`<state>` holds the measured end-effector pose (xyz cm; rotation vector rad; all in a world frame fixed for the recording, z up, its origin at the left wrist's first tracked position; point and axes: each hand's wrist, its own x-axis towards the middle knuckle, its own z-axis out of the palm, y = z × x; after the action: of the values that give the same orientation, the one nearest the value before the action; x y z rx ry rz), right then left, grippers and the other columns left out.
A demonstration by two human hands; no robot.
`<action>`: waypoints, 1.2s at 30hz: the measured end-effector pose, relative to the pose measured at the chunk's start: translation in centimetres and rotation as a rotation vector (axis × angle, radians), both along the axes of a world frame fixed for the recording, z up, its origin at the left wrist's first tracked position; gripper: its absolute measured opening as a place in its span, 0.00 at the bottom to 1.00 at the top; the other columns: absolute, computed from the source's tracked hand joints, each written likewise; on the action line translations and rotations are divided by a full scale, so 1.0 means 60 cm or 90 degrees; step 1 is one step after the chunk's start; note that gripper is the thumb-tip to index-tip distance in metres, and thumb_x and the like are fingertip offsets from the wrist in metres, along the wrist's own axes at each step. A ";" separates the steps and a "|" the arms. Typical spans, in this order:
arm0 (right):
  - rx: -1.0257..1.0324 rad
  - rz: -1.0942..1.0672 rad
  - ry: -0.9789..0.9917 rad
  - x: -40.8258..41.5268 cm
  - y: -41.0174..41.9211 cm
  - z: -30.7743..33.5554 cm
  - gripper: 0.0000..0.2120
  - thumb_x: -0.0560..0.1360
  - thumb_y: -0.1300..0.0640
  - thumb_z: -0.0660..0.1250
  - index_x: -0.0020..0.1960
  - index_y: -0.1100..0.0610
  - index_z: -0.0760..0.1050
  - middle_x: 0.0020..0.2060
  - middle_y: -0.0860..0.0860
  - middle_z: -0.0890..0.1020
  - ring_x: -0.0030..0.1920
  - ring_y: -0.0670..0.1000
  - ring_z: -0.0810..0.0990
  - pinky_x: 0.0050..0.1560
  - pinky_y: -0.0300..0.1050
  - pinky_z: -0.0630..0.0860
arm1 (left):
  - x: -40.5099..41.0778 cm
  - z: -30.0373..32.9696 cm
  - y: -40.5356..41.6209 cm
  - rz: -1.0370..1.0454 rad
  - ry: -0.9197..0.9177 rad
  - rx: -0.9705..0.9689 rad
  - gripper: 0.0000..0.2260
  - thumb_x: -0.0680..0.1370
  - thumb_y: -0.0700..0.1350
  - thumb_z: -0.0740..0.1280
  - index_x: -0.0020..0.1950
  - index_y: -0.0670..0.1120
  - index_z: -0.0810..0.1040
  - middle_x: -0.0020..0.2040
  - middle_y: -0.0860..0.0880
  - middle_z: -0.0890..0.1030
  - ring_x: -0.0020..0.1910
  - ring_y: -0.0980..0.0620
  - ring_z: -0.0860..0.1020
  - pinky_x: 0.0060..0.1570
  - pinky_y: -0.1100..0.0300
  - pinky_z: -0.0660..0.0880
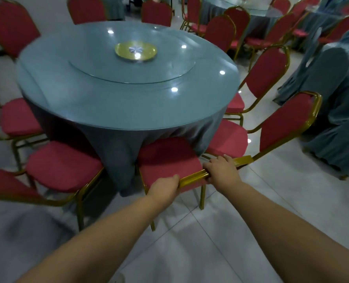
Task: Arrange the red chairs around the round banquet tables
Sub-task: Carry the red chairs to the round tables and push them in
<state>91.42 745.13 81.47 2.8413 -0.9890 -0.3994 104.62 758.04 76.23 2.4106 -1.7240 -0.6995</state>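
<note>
Both hands clamp the chair's (169, 160) gold top rail: left hand (165, 186) and right hand (222, 170), fingers curled round it, seat tucked at table (128, 99) edge.

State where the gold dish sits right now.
In the head view, the gold dish sits at the middle of the glass turntable on the round table, beyond both hands.

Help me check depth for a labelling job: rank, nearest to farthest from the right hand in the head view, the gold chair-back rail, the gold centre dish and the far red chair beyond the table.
1. gold chair-back rail: gripped by the right hand.
2. gold centre dish: mid-table, on the glass turntable.
3. far red chair: beyond the table's far edge.
</note>
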 end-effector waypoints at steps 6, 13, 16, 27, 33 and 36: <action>0.045 0.051 -0.005 -0.029 0.015 0.001 0.17 0.74 0.50 0.65 0.62 0.51 0.71 0.59 0.50 0.74 0.63 0.54 0.69 0.67 0.49 0.57 | -0.027 0.008 0.032 -0.013 -0.055 0.028 0.09 0.81 0.46 0.59 0.58 0.42 0.67 0.52 0.42 0.79 0.50 0.40 0.78 0.43 0.50 0.72; 0.084 0.051 -0.033 -0.051 0.043 0.004 0.17 0.74 0.51 0.66 0.61 0.52 0.72 0.57 0.52 0.73 0.62 0.54 0.69 0.62 0.48 0.61 | -0.049 0.012 0.065 -0.003 -0.039 0.036 0.11 0.80 0.47 0.60 0.57 0.41 0.68 0.52 0.41 0.79 0.51 0.40 0.78 0.46 0.50 0.73; 0.086 0.047 -0.029 -0.046 0.049 0.010 0.16 0.74 0.51 0.66 0.60 0.52 0.72 0.56 0.53 0.73 0.61 0.55 0.70 0.60 0.49 0.63 | -0.043 0.011 0.072 0.004 -0.017 0.028 0.10 0.80 0.48 0.61 0.55 0.42 0.68 0.52 0.42 0.79 0.51 0.41 0.78 0.47 0.49 0.74; 0.102 0.046 0.042 0.000 0.096 0.028 0.16 0.73 0.46 0.67 0.59 0.51 0.74 0.57 0.52 0.75 0.60 0.55 0.71 0.60 0.51 0.65 | 0.021 0.027 0.147 0.025 0.078 0.010 0.11 0.80 0.46 0.61 0.62 0.46 0.72 0.54 0.46 0.77 0.54 0.47 0.76 0.51 0.55 0.74; 0.155 0.070 0.067 0.088 0.170 0.041 0.23 0.74 0.44 0.67 0.67 0.48 0.71 0.64 0.51 0.74 0.66 0.55 0.69 0.65 0.52 0.65 | 0.163 0.034 0.252 0.081 0.040 0.054 0.15 0.78 0.47 0.64 0.65 0.49 0.74 0.60 0.50 0.78 0.58 0.51 0.76 0.54 0.58 0.72; 0.123 0.092 0.079 0.155 0.214 0.050 0.21 0.75 0.46 0.66 0.67 0.48 0.71 0.64 0.52 0.74 0.65 0.55 0.69 0.64 0.53 0.65 | 0.260 0.049 0.312 0.091 -0.008 0.051 0.14 0.78 0.48 0.64 0.64 0.49 0.74 0.60 0.49 0.78 0.58 0.50 0.76 0.54 0.58 0.72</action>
<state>100.71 757.98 84.45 2.9883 -0.7557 -0.6803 120.24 776.74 79.16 2.5648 -1.5368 -0.7491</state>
